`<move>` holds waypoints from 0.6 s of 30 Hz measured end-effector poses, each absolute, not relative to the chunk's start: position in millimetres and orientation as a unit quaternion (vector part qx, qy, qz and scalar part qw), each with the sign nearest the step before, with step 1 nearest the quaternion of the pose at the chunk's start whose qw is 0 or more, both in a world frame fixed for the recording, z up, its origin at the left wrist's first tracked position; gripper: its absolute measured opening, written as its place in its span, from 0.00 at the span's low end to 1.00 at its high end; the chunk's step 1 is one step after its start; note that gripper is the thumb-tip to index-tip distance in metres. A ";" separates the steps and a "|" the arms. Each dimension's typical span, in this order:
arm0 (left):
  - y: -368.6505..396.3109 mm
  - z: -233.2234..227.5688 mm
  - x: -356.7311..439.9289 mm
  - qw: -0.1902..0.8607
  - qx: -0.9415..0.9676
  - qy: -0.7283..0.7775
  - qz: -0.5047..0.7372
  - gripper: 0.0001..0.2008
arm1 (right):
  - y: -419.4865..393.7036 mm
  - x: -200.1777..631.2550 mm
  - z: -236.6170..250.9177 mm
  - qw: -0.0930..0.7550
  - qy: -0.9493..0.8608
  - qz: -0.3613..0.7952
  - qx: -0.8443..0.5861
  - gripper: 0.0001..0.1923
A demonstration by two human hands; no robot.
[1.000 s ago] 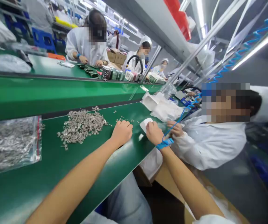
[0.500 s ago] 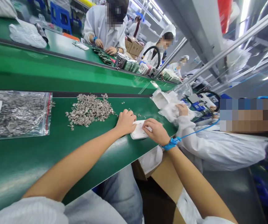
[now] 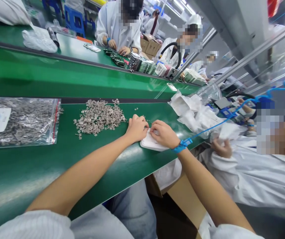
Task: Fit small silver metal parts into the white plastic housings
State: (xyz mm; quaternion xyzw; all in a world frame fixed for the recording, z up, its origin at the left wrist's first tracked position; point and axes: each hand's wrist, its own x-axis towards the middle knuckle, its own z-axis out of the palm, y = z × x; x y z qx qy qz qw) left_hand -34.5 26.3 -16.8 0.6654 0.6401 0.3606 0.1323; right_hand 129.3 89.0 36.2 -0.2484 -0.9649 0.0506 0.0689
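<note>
A white plastic housing (image 3: pixel 152 144) lies on the green bench, partly covered by both my hands. My left hand (image 3: pixel 137 128) bends over its left end, fingers curled and pressed together; what they pinch, if anything, is hidden. Over the upper right part of the housing, my right hand (image 3: pixel 164 133) is closed in a pinch, and the tips hide whatever is between them. A blue wrist strap (image 3: pixel 182 145) with a coiled cord circles my right wrist. Left of my hands sits a heap of small metal clips (image 3: pixel 99 117), with a few loose ones near my left fingers.
At the far left lies a zip bag (image 3: pixel 20 122) full of metal parts. White wrapping bags (image 3: pixel 194 111) are piled to the right, beside a co-worker's hand (image 3: pixel 222 148). An open cardboard box (image 3: pixel 188 196) stands below the bench edge. Across the green divider, a person handles circuit boards (image 3: pixel 117 59).
My right hand has shifted left, closer to my left hand over the housing. The co-worker at right has drawn a hand back from the bags, holding white wrapping. The view has turned slightly.
</note>
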 end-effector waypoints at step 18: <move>25.0 -13.4 -34.3 0.141 0.671 0.633 0.360 0.05 | 77.1 166.4 21.7 0.171 -0.956 0.072 -0.226 0.13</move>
